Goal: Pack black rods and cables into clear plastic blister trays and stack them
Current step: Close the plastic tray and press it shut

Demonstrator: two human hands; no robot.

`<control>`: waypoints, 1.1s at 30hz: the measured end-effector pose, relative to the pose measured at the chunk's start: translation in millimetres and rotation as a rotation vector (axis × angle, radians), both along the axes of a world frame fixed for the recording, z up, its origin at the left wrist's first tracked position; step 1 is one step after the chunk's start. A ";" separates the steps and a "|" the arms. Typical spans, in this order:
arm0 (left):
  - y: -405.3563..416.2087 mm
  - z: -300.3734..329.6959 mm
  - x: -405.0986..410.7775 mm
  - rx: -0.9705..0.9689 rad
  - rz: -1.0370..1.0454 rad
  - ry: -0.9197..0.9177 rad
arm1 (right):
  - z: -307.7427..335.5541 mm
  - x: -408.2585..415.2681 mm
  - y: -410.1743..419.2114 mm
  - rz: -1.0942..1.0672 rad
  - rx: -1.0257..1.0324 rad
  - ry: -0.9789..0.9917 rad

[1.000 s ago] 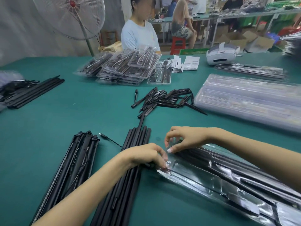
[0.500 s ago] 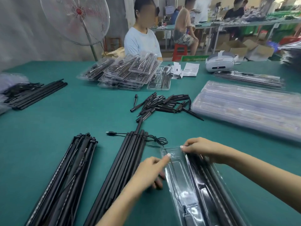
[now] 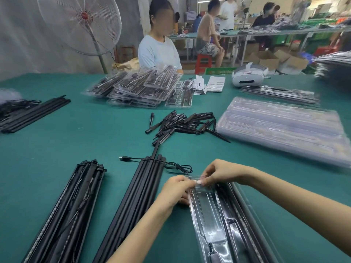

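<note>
A long clear blister tray (image 3: 218,221) lies lengthwise in front of me, with black rods and parts in its channels. My left hand (image 3: 176,188) and my right hand (image 3: 218,172) meet at the tray's far end, both pinching its clear plastic edge. A thin black cable (image 3: 171,165) with a plug lies across a bundle of black rods (image 3: 136,202) just left of the tray. Another bundle of rods with cables (image 3: 72,205) lies further left. Short black spikes (image 3: 182,124) sit in a heap mid-table.
Empty clear trays (image 3: 284,128) are stacked at the right, packed trays (image 3: 140,88) piled at the back. More rods (image 3: 28,112) lie far left. A white headset (image 3: 248,74) and a seated person (image 3: 159,52) are beyond the green table (image 3: 76,145).
The tray has swung round from slanting to lying straight in front of me. Both hands came together at its far end, and the left hand left the rod bundle.
</note>
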State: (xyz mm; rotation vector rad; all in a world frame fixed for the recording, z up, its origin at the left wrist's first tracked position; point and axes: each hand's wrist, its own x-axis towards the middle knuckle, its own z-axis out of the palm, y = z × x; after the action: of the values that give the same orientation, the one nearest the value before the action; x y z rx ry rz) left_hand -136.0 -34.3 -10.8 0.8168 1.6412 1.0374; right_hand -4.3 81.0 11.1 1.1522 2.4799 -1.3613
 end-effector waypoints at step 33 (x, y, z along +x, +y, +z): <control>5.7 -16.0 -5.1 0.004 -0.036 0.029 | -10.7 -15.2 -8.9 -0.101 -0.053 -0.092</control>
State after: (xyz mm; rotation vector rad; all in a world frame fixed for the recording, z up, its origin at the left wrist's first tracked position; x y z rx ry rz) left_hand -141.1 -28.6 -26.8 0.8648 1.6439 1.0076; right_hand -19.5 72.1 0.4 1.3127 2.3379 -1.3573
